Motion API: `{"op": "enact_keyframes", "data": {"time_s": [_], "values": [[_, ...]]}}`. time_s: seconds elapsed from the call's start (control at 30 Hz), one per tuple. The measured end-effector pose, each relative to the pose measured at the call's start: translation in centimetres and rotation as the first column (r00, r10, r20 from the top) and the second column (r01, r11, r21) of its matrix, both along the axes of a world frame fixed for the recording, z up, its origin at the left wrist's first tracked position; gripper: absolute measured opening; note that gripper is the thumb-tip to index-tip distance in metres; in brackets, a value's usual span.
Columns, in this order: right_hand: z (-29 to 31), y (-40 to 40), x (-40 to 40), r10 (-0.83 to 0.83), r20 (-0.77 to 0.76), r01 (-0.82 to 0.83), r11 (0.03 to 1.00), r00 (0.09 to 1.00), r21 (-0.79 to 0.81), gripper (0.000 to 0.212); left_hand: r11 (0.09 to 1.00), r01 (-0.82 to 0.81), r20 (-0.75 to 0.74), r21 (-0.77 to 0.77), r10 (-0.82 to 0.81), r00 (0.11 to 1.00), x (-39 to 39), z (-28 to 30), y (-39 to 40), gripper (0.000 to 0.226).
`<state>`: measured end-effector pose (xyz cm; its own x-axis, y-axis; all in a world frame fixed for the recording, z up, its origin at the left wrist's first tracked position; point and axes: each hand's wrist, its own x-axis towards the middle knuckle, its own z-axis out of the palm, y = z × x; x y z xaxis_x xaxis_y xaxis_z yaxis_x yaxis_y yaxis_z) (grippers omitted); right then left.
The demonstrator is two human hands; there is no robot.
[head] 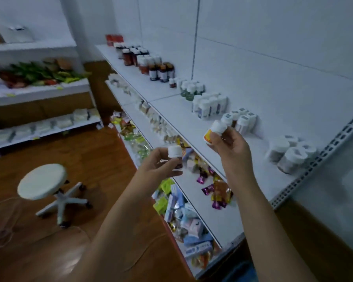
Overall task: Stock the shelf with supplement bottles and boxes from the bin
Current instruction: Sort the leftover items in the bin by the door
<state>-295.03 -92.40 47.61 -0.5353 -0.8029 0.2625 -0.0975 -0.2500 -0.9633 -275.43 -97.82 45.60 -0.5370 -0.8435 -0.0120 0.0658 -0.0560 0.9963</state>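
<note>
My left hand (161,166) grips a small dark bottle with a white cap (174,152), held upright in front of the shelving. My right hand (227,145) holds a white bottle with an orange-yellow label (215,130), tilted, just above the front of the top shelf (192,123). Close behind it stands a cluster of white-capped bottles (239,121). Further groups of bottles line the back of the same shelf: white ones (209,104), green ones (191,89), brown ones (161,71). The bin is not in view.
Clear white-lidded jars (289,153) stand at the shelf's right end by a perforated upright (322,157). Lower shelves hold boxes and candy packets (192,212). A white rolling stool (43,181) stands on the wooden floor to the left. Another shelving unit (39,92) lines the left wall.
</note>
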Motion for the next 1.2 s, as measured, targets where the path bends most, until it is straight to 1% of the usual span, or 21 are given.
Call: {"op": "enact_keyframes", "data": {"time_s": [0.2, 0.33, 0.5, 0.6, 0.67, 0.8, 0.9, 1.1, 1.2], "values": [[0.3, -8.1, 7.6, 0.071, -0.131, -0.063, 0.996, 0.989, 0.065, 0.009, 0.993, -0.118, 0.020, 0.012, 0.117, 0.993, 7.5, -0.5, -6.1, 0.022], [0.0, -13.2, 9.7, 0.091, -0.192, -0.070, 0.991, 0.977, 0.115, 0.009, 0.987, -0.159, 0.008, 0.030, 0.159, 0.987, 9.7, -0.7, -10.3, 0.024], [-1.2, -20.8, 9.9, 0.127, -0.196, -0.096, 0.982, 0.972, 0.160, 0.014, 0.981, -0.192, 0.010, 0.037, 0.191, 0.981, 10.6, -1.9, -17.2, 0.020], [-2.5, -26.3, 8.5, 0.097, -0.191, -0.065, 0.984, 0.977, 0.168, 0.014, 0.979, -0.202, 0.013, 0.035, 0.201, 0.979, 10.1, -2.6, -23.1, 0.020], [-3.3, -30.0, 7.3, 0.073, -0.180, -0.040, 0.983, 0.981, 0.181, 0.018, 0.980, -0.197, 0.034, 0.039, 0.195, 0.980, 9.4, -2.8, -27.2, 0.019], [-4.7, -37.3, 4.5, -0.032, -0.152, 0.063, 0.976, 0.988, 0.207, 0.019, 0.991, -0.135, 0.143, -0.004, 0.134, 0.981, 6.9, -2.9, -35.3, 0.021], [-5.6, -41.9, 2.8, -0.082, -0.142, 0.115, 0.964, 0.986, 0.239, 0.019, 0.992, -0.120, 0.209, -0.036, 0.125, 0.970, 4.9, -3.2, -41.2, 0.023], [-6.3, -48.1, 0.2, -0.170, -0.181, 0.218, 0.934, 0.969, 0.284, 0.013, 0.993, -0.015, 0.258, -0.116, 0.044, 0.965, 1.2, -4.2, -50.0, 0.031], [-7.0, -49.8, -0.7, -0.219, -0.223, 0.282, 0.907, 0.950, 0.312, 0.011, 0.988, 0.010, 0.298, -0.156, 0.038, 0.954, -1.1, -5.0, -53.8, 0.031]]}}
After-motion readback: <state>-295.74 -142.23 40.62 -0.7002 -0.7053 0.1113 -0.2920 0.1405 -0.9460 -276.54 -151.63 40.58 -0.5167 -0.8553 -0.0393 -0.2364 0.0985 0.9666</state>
